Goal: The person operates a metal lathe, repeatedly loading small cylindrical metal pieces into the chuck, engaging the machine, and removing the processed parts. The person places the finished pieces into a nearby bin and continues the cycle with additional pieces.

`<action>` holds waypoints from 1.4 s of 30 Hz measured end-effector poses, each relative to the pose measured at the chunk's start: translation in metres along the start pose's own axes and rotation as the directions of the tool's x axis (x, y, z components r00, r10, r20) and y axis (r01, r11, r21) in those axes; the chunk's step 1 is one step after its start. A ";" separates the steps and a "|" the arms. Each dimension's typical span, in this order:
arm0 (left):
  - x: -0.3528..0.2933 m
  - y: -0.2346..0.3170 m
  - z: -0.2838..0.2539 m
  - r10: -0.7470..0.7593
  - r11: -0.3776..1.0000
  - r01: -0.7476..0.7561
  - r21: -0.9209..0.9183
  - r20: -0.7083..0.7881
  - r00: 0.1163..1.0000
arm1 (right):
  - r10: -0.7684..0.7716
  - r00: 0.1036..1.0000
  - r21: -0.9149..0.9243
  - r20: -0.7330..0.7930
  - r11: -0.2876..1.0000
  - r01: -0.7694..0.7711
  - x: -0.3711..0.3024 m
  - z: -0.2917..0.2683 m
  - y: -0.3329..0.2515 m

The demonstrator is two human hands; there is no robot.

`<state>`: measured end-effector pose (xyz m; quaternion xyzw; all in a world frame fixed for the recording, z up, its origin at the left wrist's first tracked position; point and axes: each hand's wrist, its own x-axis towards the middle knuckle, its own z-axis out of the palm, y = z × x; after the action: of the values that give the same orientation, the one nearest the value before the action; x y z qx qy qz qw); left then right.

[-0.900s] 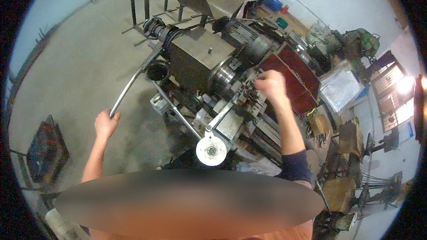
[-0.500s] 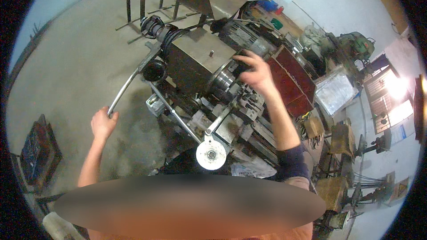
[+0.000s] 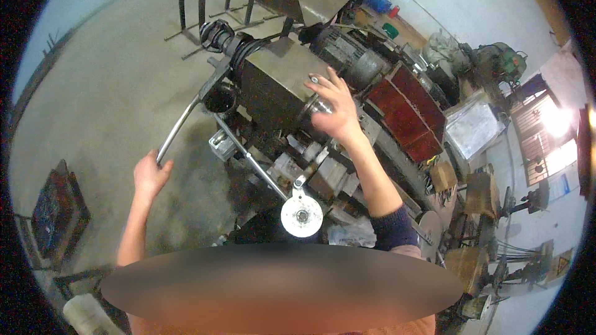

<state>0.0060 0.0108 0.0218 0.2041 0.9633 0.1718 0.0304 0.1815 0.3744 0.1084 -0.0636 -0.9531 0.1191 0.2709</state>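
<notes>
My left hand (image 3: 152, 174) is wrapped around the lower end of a long bare-metal lever (image 3: 180, 125), which slants up to the spindle end of a lathe-like machine. My right hand (image 3: 335, 108) is stretched over the round metal chuck (image 3: 318, 105), hiding most of it. Its fingers are spread, with the fingertips at a small upright knob (image 3: 315, 79) on top of the metal box housing (image 3: 279, 65); whether they touch it I cannot tell. Nearer to me, a white handwheel (image 3: 302, 215) sits below the chuck at the end of a slanting rod (image 3: 254, 164).
Behind the housing stands a grey electric motor (image 3: 351, 56), with a dark red metal tray (image 3: 406, 115) to its right. A metal-covered block (image 3: 475, 125) lies farther right. Dark metal stands (image 3: 192, 0) rise at the back left. A dark box (image 3: 60, 214) is on the floor at left.
My right hand has moved left from beside the chuck to above it, up to the knob on the housing. My left hand still grips the lever. The whole view has shifted slightly.
</notes>
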 end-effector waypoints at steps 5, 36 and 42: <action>-0.025 0.060 -0.004 0.541 0.767 -0.620 -0.166 -0.350 0.764 | -0.101 0.995 0.109 0.024 0.989 0.098 -0.090 -0.026 -0.061; -0.097 0.196 0.105 0.895 -0.042 0.812 -0.582 0.339 0.290 | 0.197 0.976 0.238 0.089 0.948 -0.213 -0.168 -0.015 -0.093; -0.097 0.190 0.105 0.883 -0.054 0.817 -0.573 0.355 0.308 | 0.190 0.978 0.221 0.090 0.953 -0.205 -0.165 -0.014 -0.098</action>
<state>0.1810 0.1681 -0.0123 0.1958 0.1940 0.6413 0.7161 0.3223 0.2522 0.0626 -0.1229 -0.9305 0.2567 0.2306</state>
